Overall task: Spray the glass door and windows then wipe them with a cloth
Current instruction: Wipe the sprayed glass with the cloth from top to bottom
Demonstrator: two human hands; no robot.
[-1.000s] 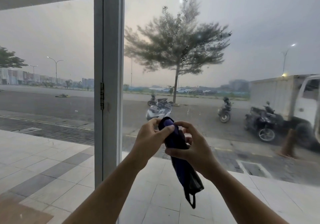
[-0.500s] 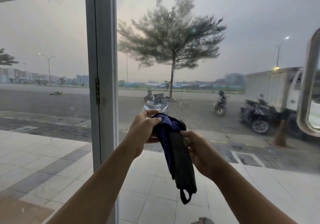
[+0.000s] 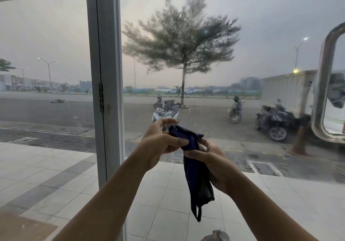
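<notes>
Window pane (image 3: 46, 58), one, at far left, closed off by one pale upright frame (image 3: 104, 63) with one hinge (image 3: 101, 97) on it. Right of the frame, one glass door (image 3: 252, 26), speckled with fine droplets in front of the treetop, and one curved metal handle (image 3: 323, 95) at the right edge. Beyond the glass: one tree (image 3: 183, 41), four motorbikes (image 3: 274, 123), one white truck (image 3: 287, 89).

Two hands raised in front of the door, one dark blue cloth (image 3: 196, 171) between them. Left hand (image 3: 158, 143) at the cloth's top corner, thumb and a bent finger pinching the fabric, the remaining fingers (image 3: 166, 120) lifted, loosely curled, touching nothing. Right hand (image 3: 216, 164) just beside and lower, fingers (image 3: 194, 153) curled round the bunched middle of the cloth. Rest of the cloth hanging straight down below the right hand, ending in one small loop.

One blurred object (image 3: 214, 236) at the bottom edge, too cut off to identify.
</notes>
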